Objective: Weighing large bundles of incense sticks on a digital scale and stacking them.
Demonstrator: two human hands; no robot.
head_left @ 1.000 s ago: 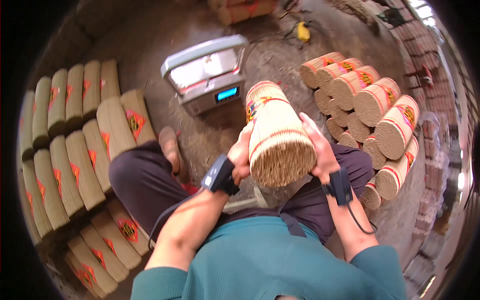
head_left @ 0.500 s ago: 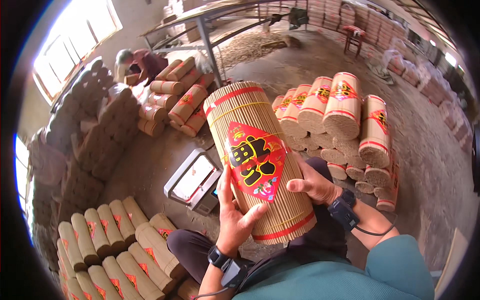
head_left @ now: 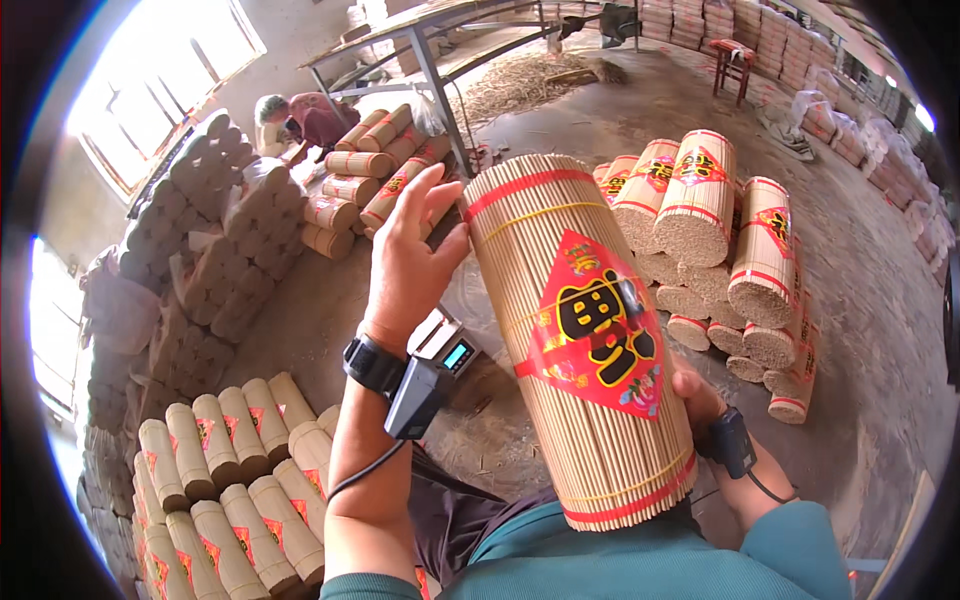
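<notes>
A large round bundle of thin tan sticks [head_left: 530, 330] is tilted in front of me. It has red bands at both ends, yellow ties and a red diamond label with black characters. My right hand [head_left: 697, 392] grips its lower right side, with most of its fingers hidden behind it. Beside the bundle's upper left edge, my left hand [head_left: 412, 255] is raised with fingers apart and holds nothing. A dark device is strapped to each wrist. Partly hidden by the left wrist is a scale [head_left: 440, 335] with a lit display.
Similar labelled bundles are stacked at right [head_left: 695, 195] and in rows at lower left [head_left: 240, 440]. Greyish bundles [head_left: 215, 240] line the left wall. A person [head_left: 320, 118] bends beside more bundles near a metal-framed table [head_left: 425, 60]. A red stool [head_left: 733, 65] stands far off.
My left hand has let go of the bundle's lower left side and risen to its upper left. The bundle has shifted right, still in my right hand. The view has moved slightly.
</notes>
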